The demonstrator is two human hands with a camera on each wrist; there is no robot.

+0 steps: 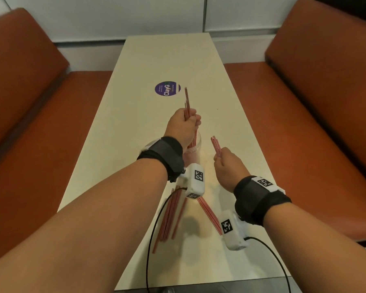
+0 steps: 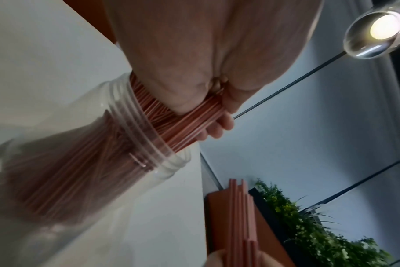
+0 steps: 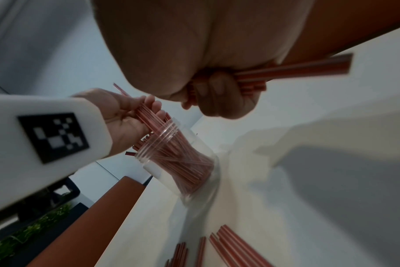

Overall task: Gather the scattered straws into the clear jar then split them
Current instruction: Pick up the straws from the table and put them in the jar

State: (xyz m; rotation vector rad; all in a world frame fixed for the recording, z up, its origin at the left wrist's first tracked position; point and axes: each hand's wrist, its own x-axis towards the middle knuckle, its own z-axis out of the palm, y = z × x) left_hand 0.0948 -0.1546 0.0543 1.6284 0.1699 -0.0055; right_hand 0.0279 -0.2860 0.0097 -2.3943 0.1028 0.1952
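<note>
A clear jar [image 1: 195, 144] stands mid-table, partly hidden behind my left wrist; it shows better in the right wrist view as the jar [image 3: 171, 153] and in the left wrist view as the jar [image 2: 84, 162], packed with red-and-white straws. My left hand [image 1: 183, 123] grips a bundle of straws [image 1: 187, 106] whose lower ends stand in the jar. My right hand [image 1: 226, 163], to the right of the jar, grips a small bunch of straws [image 1: 216, 145] held in the air. Several loose straws [image 1: 169, 216] lie on the table near me, under my left forearm.
The long cream table [image 1: 156, 60] carries a round purple sticker [image 1: 167, 88] beyond the jar. Orange benches [image 1: 40, 113] flank both sides. Black cables [image 1: 154, 240] trail from the white wrist cameras over the near table edge.
</note>
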